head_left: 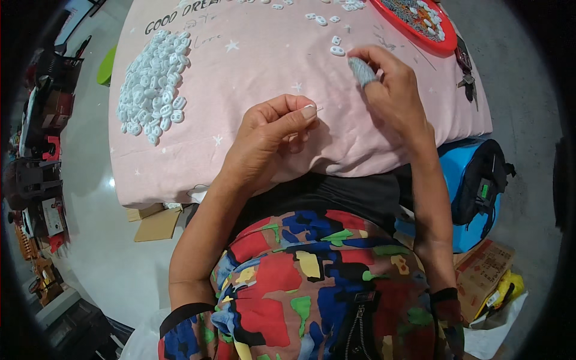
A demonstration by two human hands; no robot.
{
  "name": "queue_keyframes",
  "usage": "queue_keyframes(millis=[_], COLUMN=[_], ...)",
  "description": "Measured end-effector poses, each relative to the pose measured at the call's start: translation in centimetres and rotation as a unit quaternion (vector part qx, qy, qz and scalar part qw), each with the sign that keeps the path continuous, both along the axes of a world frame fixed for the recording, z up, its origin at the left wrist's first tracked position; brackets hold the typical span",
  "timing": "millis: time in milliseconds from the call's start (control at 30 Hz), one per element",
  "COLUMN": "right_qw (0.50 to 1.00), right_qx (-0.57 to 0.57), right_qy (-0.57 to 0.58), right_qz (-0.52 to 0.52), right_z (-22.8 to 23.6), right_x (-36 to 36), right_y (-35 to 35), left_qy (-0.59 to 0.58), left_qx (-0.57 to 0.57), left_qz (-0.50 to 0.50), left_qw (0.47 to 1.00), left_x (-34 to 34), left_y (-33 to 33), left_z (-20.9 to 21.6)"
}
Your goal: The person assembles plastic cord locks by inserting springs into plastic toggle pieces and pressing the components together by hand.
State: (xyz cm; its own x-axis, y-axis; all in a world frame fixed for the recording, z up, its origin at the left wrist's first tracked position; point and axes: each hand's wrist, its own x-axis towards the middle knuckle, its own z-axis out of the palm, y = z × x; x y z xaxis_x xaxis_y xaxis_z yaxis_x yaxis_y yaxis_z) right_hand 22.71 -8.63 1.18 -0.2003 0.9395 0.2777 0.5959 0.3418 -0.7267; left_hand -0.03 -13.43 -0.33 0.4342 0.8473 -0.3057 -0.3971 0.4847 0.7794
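My left hand (273, 129) is closed in a pinch above the pink cloth, thumb against forefinger. A small white piece (311, 107) shows at the fingertips, with a thin pale tip sticking out to the right; its exact kind is too small to tell. My right hand (390, 84) is raised to the right, its fingers curled together, and a grey knitted finger cover (362, 71) is on one digit. Whatever sits between its fingertips is hidden. Just left of those fingertips lie two small white oval pieces with dark marks, the nearer one (338, 51) almost touching them.
A large heap of white oval pieces (153, 84) lies at left on the pink cloth (240, 78). More pieces (321, 20) are scattered at the far edge. A red tray (444, 45) holds small grey and white parts. Pliers (467, 81) lie at the right edge, above a blue bag (465, 180).
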Motion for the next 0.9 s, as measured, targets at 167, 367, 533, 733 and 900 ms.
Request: queue_keyframes(millis=[167, 367, 533, 733, 900], right_qw=[0.964, 0.949, 0.931, 0.965, 0.971], right_qx=[0.169, 0.19, 0.216, 0.176, 0.159], right_qy=[-0.2, -0.251, -0.29, -0.192, -0.176], right_qz=[-0.032, -0.026, -0.047, 0.033, 0.005], right_z=[-1.3, -1.4, -1.1, -0.4, -1.8], right_x=[0.8, -0.3, -0.7, -0.6, -0.4], right_y=[3.1, 3.3, 3.1, 0.3, -0.7], left_qy=[-0.04, -0.048, -0.048, -0.051, -0.046], left_qx=[-0.017, -0.003, 0.011, 0.002, 0.018], left_qz=[0.004, -0.004, 0.003, 0.018, 0.013], left_qw=[0.999, 0.999, 0.999, 0.999, 0.999], left_x=[0.2, -0.1, 0.1, 0.1, 0.1], left_y=[0.2, 0.3, 0.2, 0.0, 0.2], left_z=[0.3, -0.1, -0.2, 0.3, -0.2])
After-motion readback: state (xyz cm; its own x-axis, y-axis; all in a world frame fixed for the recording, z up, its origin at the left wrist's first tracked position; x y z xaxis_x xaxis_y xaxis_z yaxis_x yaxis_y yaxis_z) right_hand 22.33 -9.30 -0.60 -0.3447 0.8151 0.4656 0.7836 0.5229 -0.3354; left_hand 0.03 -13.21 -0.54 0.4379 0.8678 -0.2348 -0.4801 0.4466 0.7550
